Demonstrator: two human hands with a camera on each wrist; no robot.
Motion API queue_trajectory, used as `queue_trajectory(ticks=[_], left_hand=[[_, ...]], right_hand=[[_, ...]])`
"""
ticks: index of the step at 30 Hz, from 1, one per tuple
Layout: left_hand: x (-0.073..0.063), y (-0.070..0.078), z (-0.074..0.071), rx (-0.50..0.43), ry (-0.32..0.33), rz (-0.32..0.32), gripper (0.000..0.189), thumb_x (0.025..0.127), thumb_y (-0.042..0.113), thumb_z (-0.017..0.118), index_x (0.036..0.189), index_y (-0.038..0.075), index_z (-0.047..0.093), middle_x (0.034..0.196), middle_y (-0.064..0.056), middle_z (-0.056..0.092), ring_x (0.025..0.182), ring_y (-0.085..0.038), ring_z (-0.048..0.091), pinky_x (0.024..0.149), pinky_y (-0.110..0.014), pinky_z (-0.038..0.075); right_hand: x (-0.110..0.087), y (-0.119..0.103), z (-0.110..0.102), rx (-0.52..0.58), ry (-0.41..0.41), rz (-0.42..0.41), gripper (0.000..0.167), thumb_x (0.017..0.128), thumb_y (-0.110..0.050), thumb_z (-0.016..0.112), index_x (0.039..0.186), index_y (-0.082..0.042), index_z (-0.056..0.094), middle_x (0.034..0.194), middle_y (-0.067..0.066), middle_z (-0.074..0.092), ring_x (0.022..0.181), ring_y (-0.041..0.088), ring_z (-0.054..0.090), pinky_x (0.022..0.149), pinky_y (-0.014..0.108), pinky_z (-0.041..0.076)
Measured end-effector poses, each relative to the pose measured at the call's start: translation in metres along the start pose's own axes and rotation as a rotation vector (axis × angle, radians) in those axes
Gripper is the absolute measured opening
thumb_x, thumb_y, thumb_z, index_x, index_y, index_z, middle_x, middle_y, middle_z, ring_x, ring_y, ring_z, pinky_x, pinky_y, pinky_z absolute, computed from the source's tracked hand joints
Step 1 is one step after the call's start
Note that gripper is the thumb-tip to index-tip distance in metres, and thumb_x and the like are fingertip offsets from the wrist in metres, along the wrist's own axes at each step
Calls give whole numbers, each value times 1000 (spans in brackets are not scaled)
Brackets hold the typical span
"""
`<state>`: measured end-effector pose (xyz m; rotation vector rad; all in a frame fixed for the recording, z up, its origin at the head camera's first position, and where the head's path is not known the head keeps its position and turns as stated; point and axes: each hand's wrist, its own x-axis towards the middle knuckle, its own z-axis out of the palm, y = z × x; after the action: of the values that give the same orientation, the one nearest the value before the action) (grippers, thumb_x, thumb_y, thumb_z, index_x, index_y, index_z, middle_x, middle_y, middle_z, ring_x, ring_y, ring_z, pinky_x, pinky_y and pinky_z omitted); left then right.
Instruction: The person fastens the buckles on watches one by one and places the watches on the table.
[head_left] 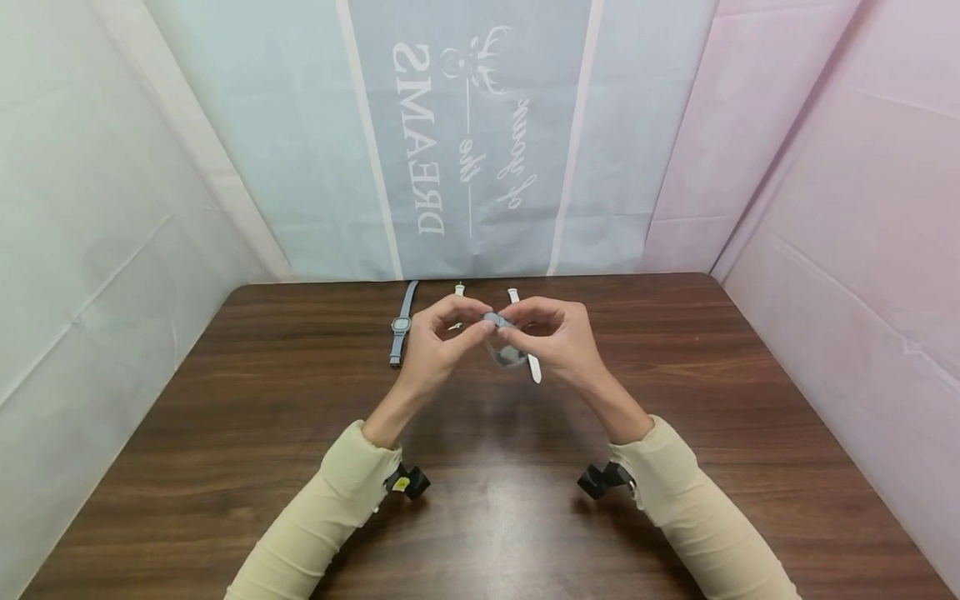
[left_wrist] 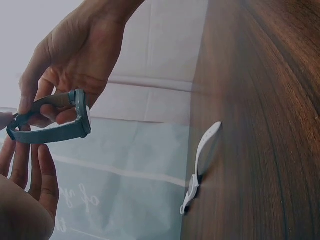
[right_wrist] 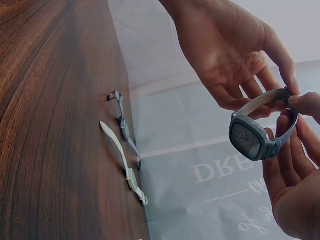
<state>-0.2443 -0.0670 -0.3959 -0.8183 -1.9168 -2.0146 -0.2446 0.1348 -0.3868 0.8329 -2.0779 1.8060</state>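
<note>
Both hands hold a blue-grey wristwatch (right_wrist: pixel 247 137) up over the table, its strap bent round into a loop. Its square face hangs at the lower side of that loop. My left hand (head_left: pixel 435 337) pinches the strap (head_left: pixel 495 319) between thumb and fingers from the left. From the right, my right hand (head_left: pixel 562 337) pinches it close by, with the thumbtips nearly meeting where the strap ends come together. Fingertips partly cover the buckle area. In the left wrist view, the watch case (left_wrist: pixel 83 114) is seen edge-on.
On the wooden table (head_left: pixel 300 433), a second blue-grey watch (head_left: pixel 401 325) lies left of the hands. One white watch (right_wrist: pixel 131 177) is mostly hidden behind the left hand in the head view; another white watch (left_wrist: pixel 194 185) lies behind the right hand. A printed cloth (head_left: pixel 480 167) hangs behind.
</note>
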Motion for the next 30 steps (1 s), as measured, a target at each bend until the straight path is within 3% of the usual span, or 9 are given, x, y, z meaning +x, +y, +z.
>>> queue_trajectory(ticks=[7,14,19,23,30], left_hand=[[1,-2,-1,-11,10,25,17,93,10,75,106,-2,72,93,2,73,88,-9,69,78,-23,60],[2,-2,-1,30,-5,17,15,92,8,76,104,-1,74,93,-6,75,87,-9,70,78,-27,61],[3,0,-2,116,-24,17,11,91,7,77,102,4,77,92,-10,76,85,-10,70,71,-31,60],[4,-1,-2,103,-33,-1,11,91,9,76,102,6,76,93,-12,75,85,-10,69,68,-27,58],[1,0,0,41,-3,-2,15,92,8,75,106,4,74,93,2,74,87,-11,69,73,-23,58]], right_hand=[[1,-4,1,5,4,10,14,86,2,80,100,2,77,89,-8,79,76,10,72,72,25,61],[1,-2,0,4,-6,14,15,84,2,82,98,3,77,84,-5,78,71,9,71,68,24,60],[1,-1,-1,-2,-17,14,16,82,6,82,97,4,77,82,-9,77,69,9,70,65,23,59],[1,-2,-2,15,-15,14,17,82,4,83,98,4,77,82,-9,77,68,9,71,65,23,60],[2,-1,-1,49,-11,16,18,84,4,82,100,7,76,81,-9,78,70,10,73,65,22,59]])
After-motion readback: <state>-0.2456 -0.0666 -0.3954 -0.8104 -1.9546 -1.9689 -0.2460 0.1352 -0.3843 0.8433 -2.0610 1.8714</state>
